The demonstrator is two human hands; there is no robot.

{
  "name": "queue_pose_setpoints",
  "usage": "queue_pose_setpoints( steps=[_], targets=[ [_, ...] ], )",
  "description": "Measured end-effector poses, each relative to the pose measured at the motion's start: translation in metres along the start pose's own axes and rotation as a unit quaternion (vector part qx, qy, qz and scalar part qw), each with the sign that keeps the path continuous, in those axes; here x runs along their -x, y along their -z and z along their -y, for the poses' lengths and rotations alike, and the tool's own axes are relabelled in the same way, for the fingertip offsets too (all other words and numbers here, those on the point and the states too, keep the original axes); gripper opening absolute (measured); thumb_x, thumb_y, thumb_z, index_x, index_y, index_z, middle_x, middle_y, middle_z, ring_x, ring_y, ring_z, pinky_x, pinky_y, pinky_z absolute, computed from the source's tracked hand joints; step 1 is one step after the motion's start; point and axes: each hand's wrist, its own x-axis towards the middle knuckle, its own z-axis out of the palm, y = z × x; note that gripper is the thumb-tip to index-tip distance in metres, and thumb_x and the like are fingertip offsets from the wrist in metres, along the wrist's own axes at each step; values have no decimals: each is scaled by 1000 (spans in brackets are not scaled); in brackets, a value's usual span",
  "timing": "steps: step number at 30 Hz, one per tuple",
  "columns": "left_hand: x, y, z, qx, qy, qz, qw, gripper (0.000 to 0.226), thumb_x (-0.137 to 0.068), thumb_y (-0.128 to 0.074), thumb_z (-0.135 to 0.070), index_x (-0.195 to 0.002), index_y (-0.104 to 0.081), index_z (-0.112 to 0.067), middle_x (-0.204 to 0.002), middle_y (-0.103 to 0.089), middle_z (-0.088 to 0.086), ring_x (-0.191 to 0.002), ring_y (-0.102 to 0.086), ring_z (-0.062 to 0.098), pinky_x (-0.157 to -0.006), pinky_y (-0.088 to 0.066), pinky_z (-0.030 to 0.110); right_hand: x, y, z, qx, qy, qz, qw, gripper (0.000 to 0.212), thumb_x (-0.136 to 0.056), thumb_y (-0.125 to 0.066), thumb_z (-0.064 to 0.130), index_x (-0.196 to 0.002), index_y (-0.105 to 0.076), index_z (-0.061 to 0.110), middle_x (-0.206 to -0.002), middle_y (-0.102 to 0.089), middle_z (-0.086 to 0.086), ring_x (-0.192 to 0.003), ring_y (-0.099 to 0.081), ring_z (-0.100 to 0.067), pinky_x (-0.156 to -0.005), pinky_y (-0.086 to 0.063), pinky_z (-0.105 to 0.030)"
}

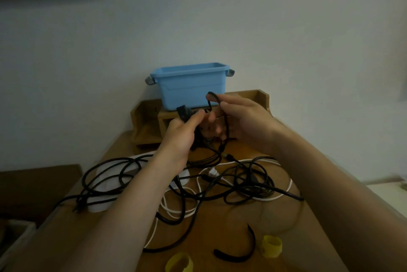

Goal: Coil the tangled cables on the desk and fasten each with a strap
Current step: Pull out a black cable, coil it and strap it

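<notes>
My left hand [179, 134] grips a bunch of black cable [224, 130] above the desk, with a black plug [182, 113] sticking up beside the thumb. My right hand [240, 120] holds a loop of the same cable, which arches over its fingertips. Below them a tangle of black cables [123, 174] and a white cable [198, 185] sprawls over the wooden desk [220, 227]. Near the front edge lie a black strap [240, 252] and two yellow straps [272, 246] [178, 263].
A blue plastic bin [189, 86] stands on a small wooden organiser [152, 121] against the wall at the back of the desk. A white sheet [103, 183] lies under the cables at the left. Dark furniture sits to the left of the desk.
</notes>
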Motion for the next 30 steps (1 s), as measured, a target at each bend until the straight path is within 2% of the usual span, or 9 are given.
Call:
queue_pose_setpoints(
  steps=[2,5,10,13,15,19,22,26,30],
  targets=[
    [0,2,0,43,-5,12,999,26,-103,-54,-35,-107,-72,-15,-97,-71,13,-91,-67,31,-96,-52,59,2,-5,-6,100,38,35,994,35,-108,-44,15,-141,-56,18,-87,-64,-7,-71,-61,-18,-63,-53,-28],
    [3,1,-4,160,29,50,985,31,-107,-45,-30,-113,-69,-11,-101,-69,16,-76,-65,28,-73,-56,45,-1,-11,-17,186,127,-29,974,21,-102,-59,13,-120,-68,12,-80,-67,-10,-62,-62,-18,-54,-53,-26],
    [-2,4,-7,275,80,74,955,23,-108,-41,-31,-110,-59,-17,-125,-71,9,-113,-69,25,-98,-50,46,-4,-10,-31,201,125,-52,970,14,-94,-71,14,-90,-66,2,-69,-70,-9,-52,-63,-21,-47,-53,-32],
    [-3,5,-7,306,85,55,947,19,-106,-48,-27,-114,-59,-13,-104,-75,6,-110,-71,26,-94,-57,43,-6,-9,-36,261,114,-43,958,20,-91,-75,22,-80,-68,7,-66,-70,-9,-49,-60,-19,-49,-51,-36],
    [-3,6,-7,336,84,23,938,17,-105,-50,-24,-113,-59,-11,-83,-69,3,-92,-75,23,-78,-61,39,-9,-8,-37,274,102,-40,955,21,-90,-77,27,-83,-67,9,-67,-71,-12,-50,-61,-21,-52,-51,-38],
    [-7,17,-9,367,64,-31,928,20,-107,-46,-26,-109,-59,-11,-65,-53,-6,-59,-56,8,-80,-48,27,-10,0,-36,284,65,31,956,28,-89,-77,22,-108,-60,13,-68,-69,-7,-59,-67,-22,-62,-58,-32],
    [-11,32,-10,416,43,-40,908,24,-107,-44,-27,-103,-61,-11,-60,-45,-9,-52,-44,5,-78,-44,24,-15,10,-41,296,54,37,953,32,-90,-75,16,-116,-55,17,-76,-69,-3,-74,-72,-26,-71,-60,-34],
    [-12,50,-17,477,-1,-12,879,27,-108,-43,-28,-99,-62,-11,-58,-43,-8,-51,-41,4,-76,-41,22,-18,22,-54,395,21,72,916,10,-96,-68,18,-105,-64,21,-91,-71,2,-85,-70,-10,-80,-54,-28],
    [-8,75,-32,523,-68,-6,849,29,-107,-43,-28,-99,-62,-8,-59,-47,-6,-52,-46,6,-71,-48,24,-16,34,-66,395,-37,76,915,9,-100,-59,14,-95,-64,18,-91,-69,-3,-86,-69,-15,-88,-57,-36]
  ],
)
